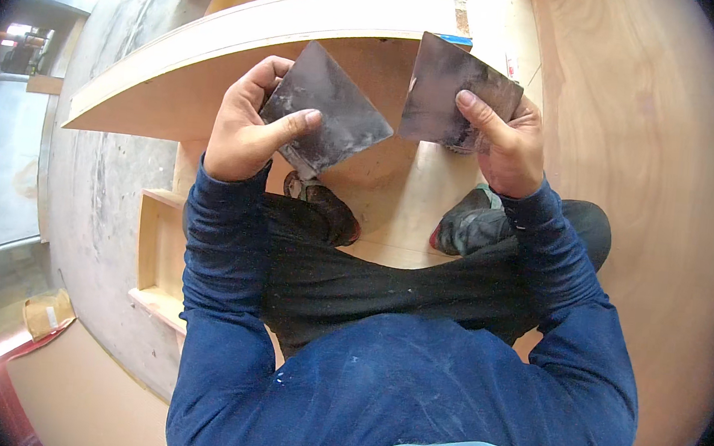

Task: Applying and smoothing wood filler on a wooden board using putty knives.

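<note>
My left hand [247,131] grips a thin dark grey square plate [332,104], its thumb on the upper face and its fingers behind. Pale smears and dust mark that plate, most of all at its near corner. A second thin dark square plate [442,94], brownish grey and scuffed, is pinched in my right hand [516,148], with the thumb on top. The two plates are held up side by side, a small gap between their nearest corners. What the fingers touch underneath is hidden.
Just beyond the plates runs a long pale wooden panel [247,27] with a light top edge. Wooden frames [159,247] stand at the left on a grey concrete floor [106,199]. A broad plywood surface [646,165] lies at the right. My shoes [321,208] rest on wood below.
</note>
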Motion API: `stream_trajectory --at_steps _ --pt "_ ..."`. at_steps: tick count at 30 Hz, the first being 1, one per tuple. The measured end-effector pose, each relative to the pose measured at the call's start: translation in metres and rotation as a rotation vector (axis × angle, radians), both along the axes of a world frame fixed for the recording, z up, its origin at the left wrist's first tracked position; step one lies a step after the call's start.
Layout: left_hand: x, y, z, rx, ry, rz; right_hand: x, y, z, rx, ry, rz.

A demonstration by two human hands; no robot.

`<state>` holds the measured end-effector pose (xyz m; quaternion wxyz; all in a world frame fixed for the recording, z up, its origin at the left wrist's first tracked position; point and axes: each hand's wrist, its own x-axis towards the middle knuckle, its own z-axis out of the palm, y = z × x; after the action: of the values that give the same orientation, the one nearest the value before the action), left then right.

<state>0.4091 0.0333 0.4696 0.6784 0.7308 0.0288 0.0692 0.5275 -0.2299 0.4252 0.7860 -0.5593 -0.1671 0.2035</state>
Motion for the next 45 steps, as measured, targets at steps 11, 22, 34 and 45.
stream_trajectory --at_steps 11,22,34,45 --pt "0.006 -0.025 -0.009 -0.047 -0.049 0.171 -0.033 0.012 -0.006 -0.073 -0.027 0.006" --pt "-0.006 0.003 0.001 0.054 -0.121 0.211 -0.02 0.006 -0.002 -0.535 -0.759 0.792" --pt "-0.008 -0.001 -0.001 0.127 -0.04 -0.027 0.005 -0.004 -0.023 -0.829 -1.027 0.765" --pt "-0.005 0.003 -0.003 0.137 -0.065 -0.041 -0.004 -0.003 0.024 -0.363 -0.374 0.542"
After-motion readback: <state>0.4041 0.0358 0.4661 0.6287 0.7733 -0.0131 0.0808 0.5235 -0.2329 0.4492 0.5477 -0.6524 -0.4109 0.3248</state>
